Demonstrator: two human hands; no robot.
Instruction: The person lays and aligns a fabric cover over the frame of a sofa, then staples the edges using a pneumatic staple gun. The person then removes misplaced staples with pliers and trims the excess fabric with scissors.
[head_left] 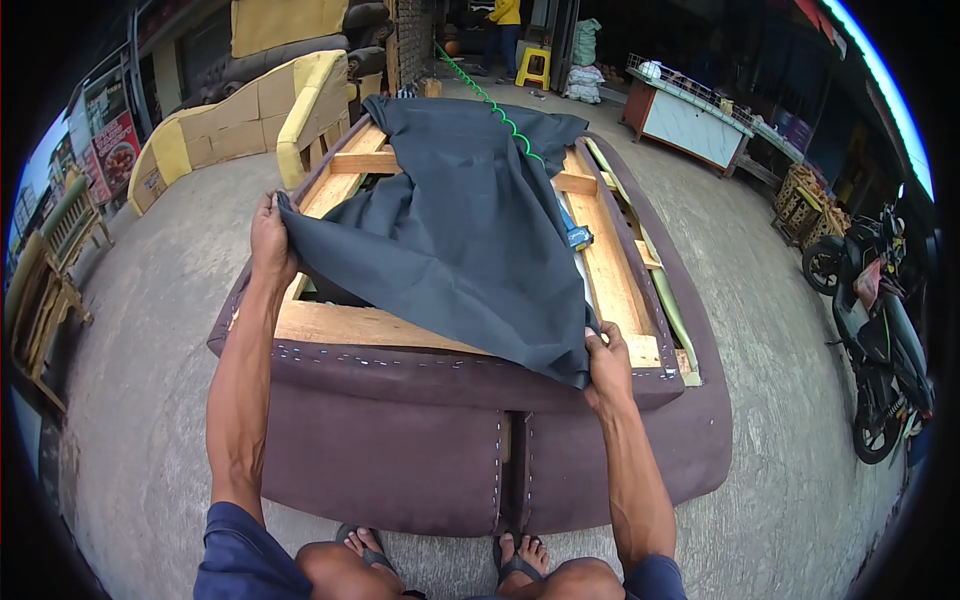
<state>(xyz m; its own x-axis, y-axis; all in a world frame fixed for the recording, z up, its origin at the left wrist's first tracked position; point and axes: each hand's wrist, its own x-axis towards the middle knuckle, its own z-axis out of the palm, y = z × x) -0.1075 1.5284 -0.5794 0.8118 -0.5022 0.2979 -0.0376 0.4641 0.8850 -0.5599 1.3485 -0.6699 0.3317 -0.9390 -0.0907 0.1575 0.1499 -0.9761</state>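
Observation:
A sheet of black fabric (450, 240) lies draped over the wooden frame (375, 327) of an upturned sofa covered in purple-brown upholstery (385, 440). My left hand (271, 238) grips the sheet's near left corner and holds it raised above the frame. Lower down on the right, my right hand (607, 367) pinches the near right corner over the frame's front rail. Between the hands the near edge hangs in a slant. A blue tool (578, 236), perhaps a staple gun, lies partly under the fabric's right side. Rows of staples (375, 358) run along the upholstery's front edge.
A green coiled hose (490, 100) runs from the doorway onto the fabric. Yellow foam sofa frames (225, 135) stand at the back left, wooden benches (45, 290) at the far left. On the right is a motorcycle (875, 340). A person in yellow (503, 30) stands behind, near a yellow stool (534, 66).

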